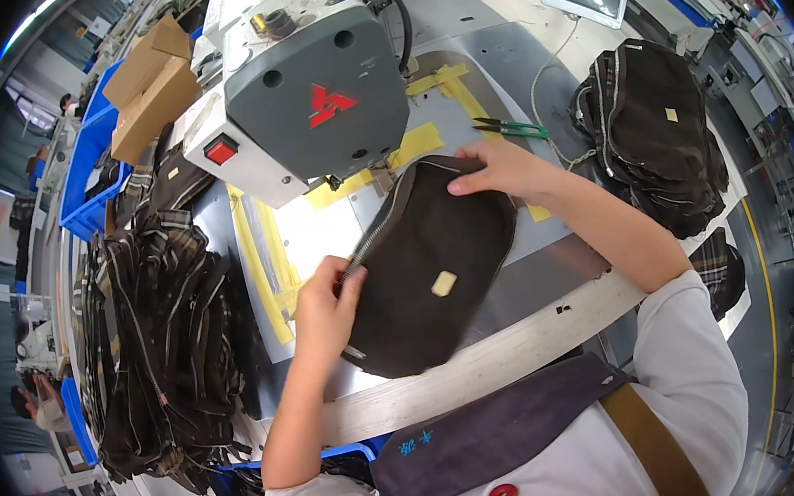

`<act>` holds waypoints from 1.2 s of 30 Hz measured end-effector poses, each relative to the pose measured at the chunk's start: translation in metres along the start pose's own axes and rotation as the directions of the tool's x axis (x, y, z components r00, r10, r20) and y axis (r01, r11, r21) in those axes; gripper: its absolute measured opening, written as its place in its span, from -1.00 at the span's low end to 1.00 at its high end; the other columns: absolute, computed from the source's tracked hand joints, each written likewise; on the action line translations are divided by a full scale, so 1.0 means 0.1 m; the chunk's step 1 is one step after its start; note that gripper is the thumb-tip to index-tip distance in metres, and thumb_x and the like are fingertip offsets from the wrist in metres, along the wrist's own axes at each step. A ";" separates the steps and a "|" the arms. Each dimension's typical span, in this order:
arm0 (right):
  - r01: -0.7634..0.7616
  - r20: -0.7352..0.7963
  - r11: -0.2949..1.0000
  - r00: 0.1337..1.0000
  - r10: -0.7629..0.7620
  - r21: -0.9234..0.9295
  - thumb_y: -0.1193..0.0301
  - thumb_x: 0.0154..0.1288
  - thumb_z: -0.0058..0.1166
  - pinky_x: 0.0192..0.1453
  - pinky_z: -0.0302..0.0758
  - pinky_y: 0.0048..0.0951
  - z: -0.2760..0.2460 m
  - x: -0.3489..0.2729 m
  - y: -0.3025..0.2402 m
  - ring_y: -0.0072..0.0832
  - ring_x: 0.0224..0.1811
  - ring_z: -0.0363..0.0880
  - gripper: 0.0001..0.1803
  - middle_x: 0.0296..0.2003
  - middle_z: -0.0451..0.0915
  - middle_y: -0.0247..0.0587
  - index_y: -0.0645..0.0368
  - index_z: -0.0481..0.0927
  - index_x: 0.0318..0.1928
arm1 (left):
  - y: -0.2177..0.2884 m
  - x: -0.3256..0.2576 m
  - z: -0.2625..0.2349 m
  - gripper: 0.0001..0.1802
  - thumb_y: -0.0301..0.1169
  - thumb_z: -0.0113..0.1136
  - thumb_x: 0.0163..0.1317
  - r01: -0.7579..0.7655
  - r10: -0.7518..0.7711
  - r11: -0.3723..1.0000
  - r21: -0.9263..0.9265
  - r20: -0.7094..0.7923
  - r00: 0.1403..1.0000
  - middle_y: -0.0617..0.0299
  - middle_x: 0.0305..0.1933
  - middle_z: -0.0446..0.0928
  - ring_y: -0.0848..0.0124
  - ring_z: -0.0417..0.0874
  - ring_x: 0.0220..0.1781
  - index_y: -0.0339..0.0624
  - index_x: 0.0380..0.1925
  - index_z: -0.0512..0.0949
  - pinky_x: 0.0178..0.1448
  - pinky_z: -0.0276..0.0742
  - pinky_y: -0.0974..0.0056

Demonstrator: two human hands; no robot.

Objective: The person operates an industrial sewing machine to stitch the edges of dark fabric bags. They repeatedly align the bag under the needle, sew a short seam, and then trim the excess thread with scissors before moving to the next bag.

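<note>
My left hand (324,305) pinched the dark pouch (428,269); right fingers (477,181) pressed flat near the needle, risking a prick.

Bright overhead light, fisheye-bent edges

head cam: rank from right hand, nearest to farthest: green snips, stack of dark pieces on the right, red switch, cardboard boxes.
From the right hand:
1. Green snips, just beyond the fingers on the table.
2. Stack of dark pieces, to the right.
3. Red switch, left on the machine.
4. Cardboard boxes, far upper left.
</note>
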State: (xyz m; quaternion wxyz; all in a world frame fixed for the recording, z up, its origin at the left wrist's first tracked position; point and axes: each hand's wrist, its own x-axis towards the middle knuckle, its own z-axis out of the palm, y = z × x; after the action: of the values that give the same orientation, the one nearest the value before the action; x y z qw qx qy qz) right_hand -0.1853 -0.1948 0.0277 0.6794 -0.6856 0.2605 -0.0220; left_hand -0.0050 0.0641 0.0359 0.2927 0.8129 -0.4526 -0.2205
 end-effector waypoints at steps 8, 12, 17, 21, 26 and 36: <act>0.515 0.199 0.654 0.845 -0.497 -0.554 0.30 0.10 0.30 -0.09 0.52 -0.30 0.44 0.21 -0.14 -0.20 -0.21 0.63 -0.63 -0.25 0.65 -0.07 0.24 0.61 -0.12 | 0.26 0.58 0.13 -0.67 -0.30 0.32 0.19 -0.502 0.494 0.847 -0.175 -0.089 0.865 0.07 -0.36 0.63 0.21 0.68 -0.28 -0.27 -0.11 0.60 -0.15 0.55 0.22; 0.435 0.027 0.586 0.817 -0.575 -0.684 0.26 0.17 0.22 -0.09 0.48 -0.15 0.55 0.19 -0.09 -0.08 -0.18 0.57 -0.73 -0.29 0.62 -0.09 0.19 0.62 -0.23 | 0.22 0.74 0.12 -0.77 -0.37 0.32 0.19 -0.206 0.211 0.973 -0.100 0.037 0.977 0.09 -0.40 0.60 0.26 0.61 -0.40 -0.33 -0.29 0.57 -0.25 0.52 0.26; 0.480 -0.039 0.601 0.760 -0.649 -0.638 0.25 0.28 0.12 -0.10 0.48 -0.21 0.53 0.20 0.05 -0.14 -0.18 0.59 -0.74 -0.29 0.63 -0.12 0.21 0.61 -0.23 | 0.08 0.63 0.43 -0.82 -0.45 0.37 0.13 -0.353 0.299 0.923 -0.156 -0.289 0.909 0.13 -0.41 0.53 0.27 0.57 -0.45 -0.27 -0.37 0.55 -0.33 0.50 0.29; 0.204 -0.043 0.940 0.974 -0.224 -0.273 0.26 0.36 0.06 -0.10 0.48 -0.33 0.49 0.30 0.02 -0.31 -0.20 0.60 -0.73 -0.30 0.63 -0.15 0.23 0.62 -0.21 | 0.07 0.63 0.50 -0.82 -0.46 0.38 0.10 -0.554 0.521 0.830 0.059 -0.435 0.734 0.17 -0.40 0.51 0.25 0.55 -0.45 -0.23 -0.34 0.57 -0.33 0.51 0.30; 0.416 -0.034 0.847 0.892 -0.451 -0.332 0.28 0.36 0.07 -0.06 0.46 -0.37 0.53 0.31 0.05 -0.35 -0.20 0.58 -0.75 -0.30 0.62 -0.15 0.21 0.62 -0.16 | 0.15 0.56 0.38 -0.80 -0.50 0.35 0.12 -0.614 0.588 0.789 0.035 -0.335 0.736 0.20 -0.40 0.52 0.33 0.55 -0.47 -0.19 -0.23 0.60 -0.34 0.49 0.38; 0.480 0.025 0.794 0.861 -0.508 -0.373 0.32 0.31 0.10 -0.01 0.44 -0.28 0.50 0.34 0.03 -0.20 -0.12 0.55 -0.78 -0.26 0.62 -0.11 0.20 0.62 -0.16 | 0.10 0.64 0.37 -0.88 -0.51 0.29 0.18 -0.188 0.116 0.860 -0.475 -0.178 0.977 0.19 -0.37 0.65 0.48 0.66 -0.40 -0.32 -0.29 0.62 -0.26 0.57 0.39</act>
State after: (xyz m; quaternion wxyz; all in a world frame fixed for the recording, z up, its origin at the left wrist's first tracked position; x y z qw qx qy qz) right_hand -0.1374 -0.1615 0.0095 0.4996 -0.8426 0.0977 -0.1756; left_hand -0.0022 -0.0059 0.0095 0.5370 0.6877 -0.4227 -0.2450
